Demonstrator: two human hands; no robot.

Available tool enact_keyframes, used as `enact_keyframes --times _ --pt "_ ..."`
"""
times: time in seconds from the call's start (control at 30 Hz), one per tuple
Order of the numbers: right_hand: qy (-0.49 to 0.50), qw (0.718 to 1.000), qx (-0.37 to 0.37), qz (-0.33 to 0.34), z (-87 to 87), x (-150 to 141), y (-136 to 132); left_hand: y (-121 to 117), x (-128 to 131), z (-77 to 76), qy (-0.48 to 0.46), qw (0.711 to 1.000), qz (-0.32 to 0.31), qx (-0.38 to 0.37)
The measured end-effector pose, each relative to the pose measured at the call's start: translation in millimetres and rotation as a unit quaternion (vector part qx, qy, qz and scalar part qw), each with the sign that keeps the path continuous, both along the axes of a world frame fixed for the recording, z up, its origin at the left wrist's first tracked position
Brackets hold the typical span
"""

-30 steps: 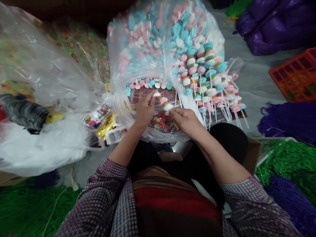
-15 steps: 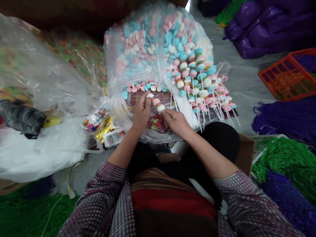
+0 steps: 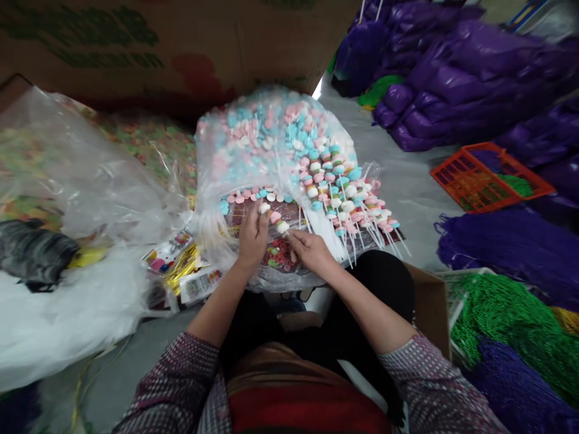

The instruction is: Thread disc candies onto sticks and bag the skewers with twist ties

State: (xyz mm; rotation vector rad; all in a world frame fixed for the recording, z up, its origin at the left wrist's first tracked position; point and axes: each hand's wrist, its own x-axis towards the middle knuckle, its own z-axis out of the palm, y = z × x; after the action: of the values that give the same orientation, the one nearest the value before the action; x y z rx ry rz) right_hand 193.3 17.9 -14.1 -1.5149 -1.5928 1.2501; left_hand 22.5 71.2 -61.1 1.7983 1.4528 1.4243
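Note:
My right hand (image 3: 312, 252) is closed around the low end of a candy skewer (image 3: 279, 222), which carries pink and white pieces with a thin coloured layer between them. At the skewer's upper end, my left hand (image 3: 252, 238) pinches a white marshmallow-like piece (image 3: 265, 208) between thumb and fingers. Whether the stick has entered that piece I cannot tell. Just beyond the hands lies a row of pink, blue and white pieces (image 3: 257, 194). Small red and green rings (image 3: 279, 253) lie below, between my wrists. Loose white sticks (image 3: 328, 232) are bunched right of my right hand.
Filled skewers (image 3: 348, 187) are piled at the right, against a clear bag of marshmallow pieces (image 3: 271, 132). Another bag (image 3: 149, 150) and printed packets (image 3: 199, 283) are at the left. A large carton (image 3: 203, 48) stands behind; an orange basket (image 3: 465, 187) is on the floor.
The view has tilted up, so the work surface appears lower and more of the carton and purple bags shows. Both hands keep nearly the same grip on the skewer and white piece.

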Motion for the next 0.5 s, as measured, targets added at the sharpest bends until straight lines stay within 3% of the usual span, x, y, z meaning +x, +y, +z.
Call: enact_keyframes --times 0.17,0.37,0.43,0.5 --pt "-0.059 0.99 0.087 -0.095 25.3 33 22 -1 0 -7.7 -0.026 0.999 -0.035 -0.028" --pt "-0.292 0.939 0.122 -0.132 68.5 64 86 2 4 -13.7 0.003 0.999 -0.032 -0.015" --pt "-0.384 0.906 0.102 -0.147 72.2 64 107 3 4 -14.7 0.008 0.999 -0.028 -0.017" --pt "-0.412 0.897 0.105 -0.122 68.9 64 123 6 4 -16.0 0.013 0.999 -0.027 -0.017"
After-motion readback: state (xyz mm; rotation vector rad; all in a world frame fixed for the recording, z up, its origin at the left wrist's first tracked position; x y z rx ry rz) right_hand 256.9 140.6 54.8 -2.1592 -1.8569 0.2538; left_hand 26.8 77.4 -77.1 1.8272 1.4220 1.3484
